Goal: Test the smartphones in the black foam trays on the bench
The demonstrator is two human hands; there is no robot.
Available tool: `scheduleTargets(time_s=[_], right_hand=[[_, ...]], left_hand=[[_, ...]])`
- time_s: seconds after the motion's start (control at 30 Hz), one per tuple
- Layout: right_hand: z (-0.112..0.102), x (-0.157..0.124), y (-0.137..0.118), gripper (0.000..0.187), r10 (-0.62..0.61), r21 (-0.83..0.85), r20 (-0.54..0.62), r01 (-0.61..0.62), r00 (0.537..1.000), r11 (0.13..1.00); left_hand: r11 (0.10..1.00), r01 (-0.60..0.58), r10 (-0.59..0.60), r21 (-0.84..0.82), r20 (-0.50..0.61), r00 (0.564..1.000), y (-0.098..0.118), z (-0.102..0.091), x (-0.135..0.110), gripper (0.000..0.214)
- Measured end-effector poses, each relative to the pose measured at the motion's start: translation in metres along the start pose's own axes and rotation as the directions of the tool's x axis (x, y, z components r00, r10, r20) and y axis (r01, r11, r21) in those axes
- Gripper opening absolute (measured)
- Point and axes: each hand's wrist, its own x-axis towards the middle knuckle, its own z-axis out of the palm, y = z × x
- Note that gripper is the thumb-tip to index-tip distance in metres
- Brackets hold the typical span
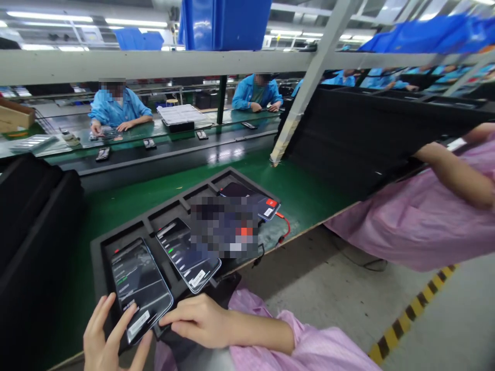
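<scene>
My left hand is at the bottom left. Its fingers lie spread over the near end of a dark phone with a lit screen, the thumb under its edge, gripping it. The phone lies tilted in the nearest slot of a black foam tray. My right hand is closed in a pinch at the phone's near right corner; what it pinches is hidden. A second phone lies in the slot beside it, and another farther along.
The tray lies on a green bench with a red cable at its edge. A person in a pink sleeve at the right holds a stack of black trays. Black foam stands at the left. Workers in blue sit beyond a conveyor.
</scene>
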Motion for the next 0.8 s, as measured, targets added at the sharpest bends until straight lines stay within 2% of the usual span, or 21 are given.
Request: scheduleTargets(time_s=[0.2, 0.43, 0.63, 0.7, 0.8], right_hand=[[-0.004, 0.000, 0.001, 0.038, 0.005, 0.035, 0.044, -0.007, 0.999, 0.999], [-0.013, 0.002, -0.006, 0.038, 0.000, 0.118, 0.031, -0.004, 1.000, 0.993], [-0.016, 0.001, -0.010, 0.036, 0.024, 0.071, 0.086, -0.030, 0.996, 0.997], [-0.023, -0.001, -0.017, 0.036, 0.042, 0.017, 0.119, -0.044, 0.992, 0.999], [-0.045, -0.002, -0.036, 0.039, 0.012, -0.012, 0.192, -0.010, 0.981, 1.000]], left_hand=[[0.999, -0.037, 0.037, 0.006, -0.026, 0.999, -0.008, 0.003, -0.006, 0.052], [1.000, 0.004, -0.003, 0.011, -0.034, 0.999, -0.002, 0.001, -0.004, 0.044], [1.000, 0.014, -0.013, 0.010, -0.030, 0.999, -0.002, 0.001, -0.008, 0.045], [0.999, 0.027, -0.027, -0.018, 0.005, 1.000, -0.004, -0.001, -0.009, 0.043], [0.979, 0.145, -0.139, -0.145, 0.051, 0.989, -0.013, -0.006, -0.005, 0.036]])
